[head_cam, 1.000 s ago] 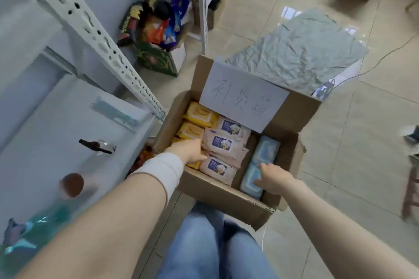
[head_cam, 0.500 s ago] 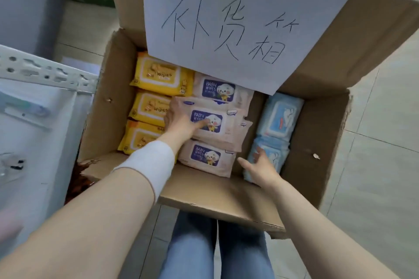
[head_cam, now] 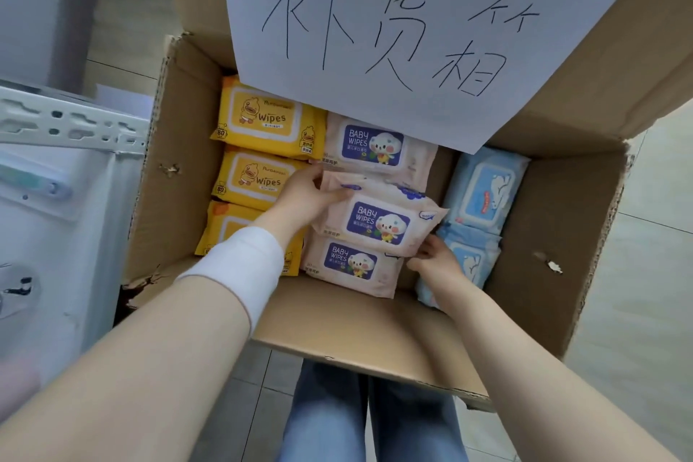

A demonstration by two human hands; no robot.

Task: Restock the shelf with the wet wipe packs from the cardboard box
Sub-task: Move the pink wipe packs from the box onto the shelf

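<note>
An open cardboard box [head_cam: 555, 236] holds wet wipe packs in three columns: yellow packs [head_cam: 262, 120] on the left, pink "Baby Wipes" packs [head_cam: 378, 146] in the middle, light blue packs [head_cam: 487, 187] on the right. A pink pack [head_cam: 378, 221] is raised and tilted above the middle column. My left hand [head_cam: 303, 195] grips its upper left edge. My right hand [head_cam: 435, 259] holds its lower right corner from below. A white band wraps my left wrist.
A white paper sign [head_cam: 393, 30] with handwritten characters is stuck to the box's raised back flap and overhangs the packs. The white metal shelf [head_cam: 56, 199] with a perforated rail stands at the left, close to the box. My jeans-clad legs show below the box over the tiled floor.
The view has come closer to the box. Both hands have closed on the middle pink pack, which now sits lifted and tilted; the right hand moved from the blue packs to its corner.
</note>
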